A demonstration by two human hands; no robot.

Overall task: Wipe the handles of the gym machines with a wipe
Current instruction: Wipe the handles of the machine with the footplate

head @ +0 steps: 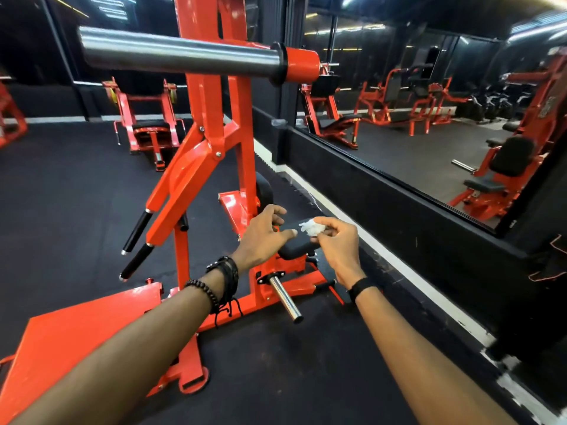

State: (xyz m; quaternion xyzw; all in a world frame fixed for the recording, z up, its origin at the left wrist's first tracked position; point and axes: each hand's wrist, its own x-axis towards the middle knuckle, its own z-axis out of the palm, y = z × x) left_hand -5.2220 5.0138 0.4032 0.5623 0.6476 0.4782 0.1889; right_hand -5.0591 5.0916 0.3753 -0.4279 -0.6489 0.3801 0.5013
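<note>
While the right hand [336, 240] is pinching the crumpled white wipe [312, 227] above the machine's black pad [296, 248], the left hand [265, 236] is reaching with fingers spread, probably to rearrange it before wiping the black handles [136, 229].

There is a single view, from a wide-angle camera worn on the person's head. It looks forward and steeply down along both forearms, so the left hand [264, 233] and right hand [337, 240] sit near the middle of the frame, close to the lens. The orange machine [214, 124] rises just ahead, its steel bar [181, 53] crossing the top at about head height. The black floor [70, 191] stretches away to the left; a wall mirror [429, 118] runs along the right. Straight lines bow toward the edges.
</note>
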